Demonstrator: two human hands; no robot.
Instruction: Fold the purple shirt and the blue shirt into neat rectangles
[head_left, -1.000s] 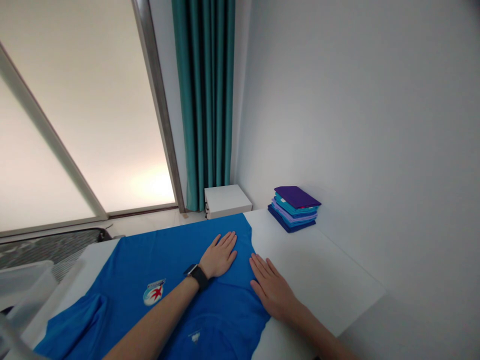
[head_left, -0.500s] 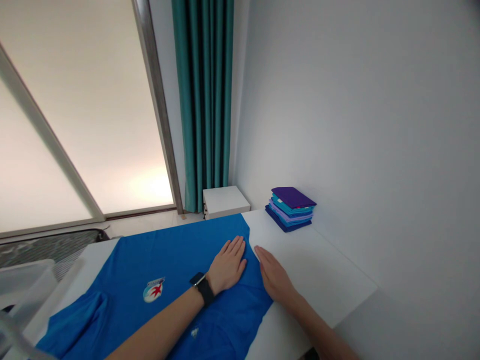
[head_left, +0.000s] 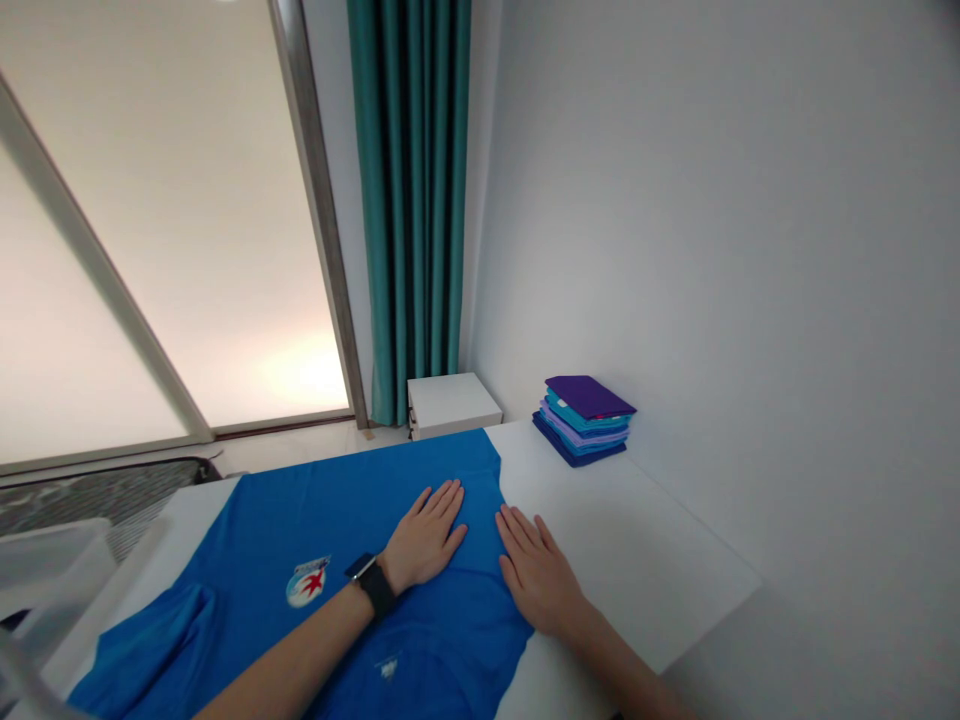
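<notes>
A blue T-shirt (head_left: 345, 510) lies spread out on the white table (head_left: 637, 550), with a round white and red emblem on it and a small white mark near the neckline. On the fabric, my left hand (head_left: 424, 540) rests palm down, fingers stretched, a black watch on its wrist. My right hand (head_left: 538, 575) lies flat at the shirt's right edge, its fingertips touching the cloth and its thumb apart from the fingers. At the lower left a sleeve of the shirt is bunched in folds.
Toward the back right, a stack of folded clothes (head_left: 585, 420) in purple, blue and lilac stands by the wall. A white cabinet (head_left: 454, 402) is beyond the table, under the green curtain (head_left: 412, 220). A translucent plastic bin (head_left: 60, 570) sits at the left.
My left hand has slid left across the shirt. My right hand has turned flatter and moved onto the shirt's right edge.
</notes>
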